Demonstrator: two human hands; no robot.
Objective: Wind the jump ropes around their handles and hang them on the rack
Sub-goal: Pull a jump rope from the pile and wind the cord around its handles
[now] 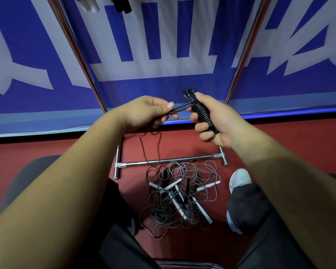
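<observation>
Black jump rope (203,113): wound in tight turns round its handles, bundle near upright, enclosed by the fingers of the right hand (220,121). Short loops protrude above them. Unwound strands run level to the fingertips of the left hand (144,111), where they are pinched. The slack hangs below.

Loose ropes (180,193): tangled pile with white and black handles, on the floor well below both sets of fingers.

Rack (171,161): chrome, base bar just beyond the pile. Hung bundles (122,5), apparently wound ropes, far above the fingers.

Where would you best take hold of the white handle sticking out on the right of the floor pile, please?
Probably by its outer half, from the right: the white handle lies flat, tip pointing right at the pile's edge, while its inner end runs into the tangled ropes.
</observation>
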